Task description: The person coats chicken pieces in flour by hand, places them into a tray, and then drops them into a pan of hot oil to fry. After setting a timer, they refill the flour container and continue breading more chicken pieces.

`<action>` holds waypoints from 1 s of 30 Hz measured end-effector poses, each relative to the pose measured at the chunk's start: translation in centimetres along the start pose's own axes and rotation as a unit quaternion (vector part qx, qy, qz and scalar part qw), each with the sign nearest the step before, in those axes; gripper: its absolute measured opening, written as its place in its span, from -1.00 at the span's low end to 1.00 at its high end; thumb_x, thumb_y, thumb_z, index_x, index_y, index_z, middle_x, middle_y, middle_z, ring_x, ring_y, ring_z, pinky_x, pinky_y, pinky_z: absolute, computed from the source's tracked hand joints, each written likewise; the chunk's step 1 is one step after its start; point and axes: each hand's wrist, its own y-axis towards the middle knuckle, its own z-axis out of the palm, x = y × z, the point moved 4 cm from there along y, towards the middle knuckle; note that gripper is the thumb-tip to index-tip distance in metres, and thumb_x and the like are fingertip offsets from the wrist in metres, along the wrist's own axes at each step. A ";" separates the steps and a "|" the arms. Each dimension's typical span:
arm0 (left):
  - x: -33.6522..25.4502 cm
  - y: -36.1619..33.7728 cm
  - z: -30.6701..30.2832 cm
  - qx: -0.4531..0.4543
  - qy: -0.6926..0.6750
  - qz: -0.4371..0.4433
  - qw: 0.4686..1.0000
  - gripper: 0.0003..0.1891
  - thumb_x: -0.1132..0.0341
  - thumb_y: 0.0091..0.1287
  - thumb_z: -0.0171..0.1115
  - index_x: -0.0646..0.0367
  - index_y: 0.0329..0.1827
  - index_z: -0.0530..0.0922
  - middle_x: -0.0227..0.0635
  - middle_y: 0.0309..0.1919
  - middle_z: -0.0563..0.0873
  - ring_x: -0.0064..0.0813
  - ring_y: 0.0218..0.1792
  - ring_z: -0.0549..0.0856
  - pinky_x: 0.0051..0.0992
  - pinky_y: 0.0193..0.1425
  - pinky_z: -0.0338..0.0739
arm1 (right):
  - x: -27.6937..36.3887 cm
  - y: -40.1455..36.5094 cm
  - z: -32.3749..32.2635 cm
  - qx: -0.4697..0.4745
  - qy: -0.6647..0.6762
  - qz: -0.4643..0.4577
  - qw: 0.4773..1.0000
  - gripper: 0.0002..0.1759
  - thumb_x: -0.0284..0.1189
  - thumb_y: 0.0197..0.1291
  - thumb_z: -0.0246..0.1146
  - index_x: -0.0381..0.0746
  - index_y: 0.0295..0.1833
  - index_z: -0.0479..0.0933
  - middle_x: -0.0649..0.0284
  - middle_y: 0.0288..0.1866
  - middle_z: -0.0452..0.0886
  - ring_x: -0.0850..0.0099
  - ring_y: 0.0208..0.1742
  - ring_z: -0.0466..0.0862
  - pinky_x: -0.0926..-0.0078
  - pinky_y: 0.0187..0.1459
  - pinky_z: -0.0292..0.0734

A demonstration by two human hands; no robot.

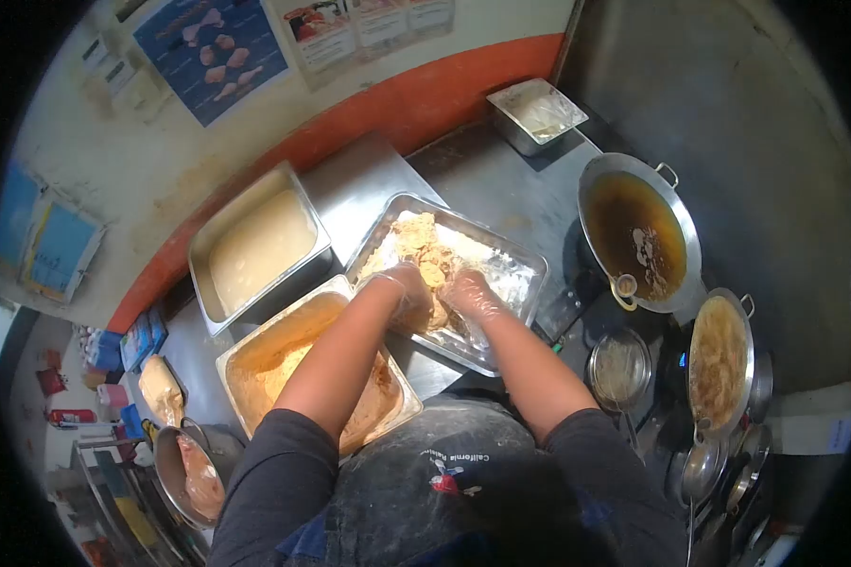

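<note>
A shallow metal tray (531, 300) in front of me holds a heap of flour-coated chicken pieces (425, 248) and loose flour. My left hand (408, 291), in a clear plastic glove, reaches into the near left part of the heap, its fingers curled in around coated pieces. On the heap's right side is my right hand (469, 293), gloved the same way, with fingers bent down onto the pieces. Both sets of fingertips are partly hidden by coating and by the hands themselves.
Left of the tray stand a deep pan of pale batter (260, 248) and a tub of seasoned flour (246, 378). To the right are a wok of dark oil (624, 217), another frying pan (719, 364) and a strainer (620, 367). A metal container (529, 137) sits behind.
</note>
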 end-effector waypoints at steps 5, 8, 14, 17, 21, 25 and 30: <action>-2.3 -2.2 0.5 0.086 0.134 -0.034 0.987 -0.09 -0.01 0.00 0.77 0.35 0.42 0.75 0.12 0.22 0.89 -0.11 0.27 0.90 -0.17 0.33 0.79 | -2.0 1.0 0.6 0.070 -0.084 0.082 0.991 -0.42 -0.08 0.41 0.48 -0.31 0.31 0.76 -0.25 0.17 0.83 -0.16 0.21 0.83 0.02 0.31 0.70; -1.3 -1.0 1.3 -0.024 0.074 -0.063 0.995 -0.32 0.04 0.20 0.67 0.24 0.35 0.81 0.06 0.28 0.88 -0.08 0.28 0.89 -0.15 0.40 0.75 | -3.6 0.6 -0.9 -0.042 -0.075 0.022 0.996 -0.50 -0.14 0.47 0.44 -0.28 0.31 0.76 -0.22 0.16 0.83 -0.14 0.21 0.82 0.01 0.28 0.70; -2.9 -1.6 0.0 -0.127 0.011 0.067 0.990 -0.57 0.09 0.32 0.52 0.08 0.19 0.87 0.15 0.11 0.89 0.06 0.09 0.90 -0.08 0.27 0.75 | -1.1 -5.5 -5.6 -0.054 -0.031 -0.045 0.997 -0.58 -0.30 0.41 0.42 -0.24 0.30 0.74 -0.19 0.14 0.82 -0.16 0.18 0.80 0.00 0.25 0.70; -5.9 -3.7 -0.9 -0.155 -0.032 0.101 0.982 -0.60 0.09 0.30 0.46 0.11 0.10 0.88 0.18 0.00 0.90 0.09 0.02 0.91 -0.07 0.22 0.75 | -0.1 -7.1 -4.8 -0.039 -0.028 -0.033 0.998 -0.45 -0.38 0.29 0.46 -0.15 0.41 0.68 -0.18 0.27 0.78 -0.17 0.26 0.78 -0.01 0.30 0.68; -5.7 -1.8 1.5 -0.167 -0.116 0.119 0.972 -0.57 0.09 0.31 0.36 0.22 0.05 0.88 0.24 -0.08 0.89 0.15 -0.01 0.91 -0.07 0.21 0.75 | 0.5 -8.0 -2.5 -0.130 0.045 -0.023 0.990 -0.40 -0.26 0.24 0.55 -0.32 0.33 0.67 -0.29 0.22 0.77 -0.26 0.23 0.79 -0.10 0.28 0.71; -4.3 -2.4 1.7 -0.103 -0.001 0.076 0.992 -0.44 0.00 0.35 0.40 0.27 0.23 0.81 0.25 0.13 0.87 0.12 0.16 0.89 -0.08 0.29 0.74 | -2.3 -6.8 -0.3 -0.189 0.051 -0.013 0.981 -0.48 -0.41 0.26 0.52 -0.32 0.31 0.69 -0.25 0.22 0.79 -0.20 0.22 0.81 -0.08 0.27 0.71; -3.6 -2.7 2.2 -0.040 0.094 0.070 0.992 -0.42 0.01 0.32 0.48 0.21 0.29 0.80 0.09 0.23 0.88 -0.01 0.23 0.89 -0.09 0.32 0.75 | -4.9 -5.6 -2.2 -0.104 0.036 0.026 0.994 -0.62 -0.48 0.39 0.45 -0.30 0.29 0.75 -0.03 0.18 0.86 0.14 0.20 0.82 0.14 0.30 0.69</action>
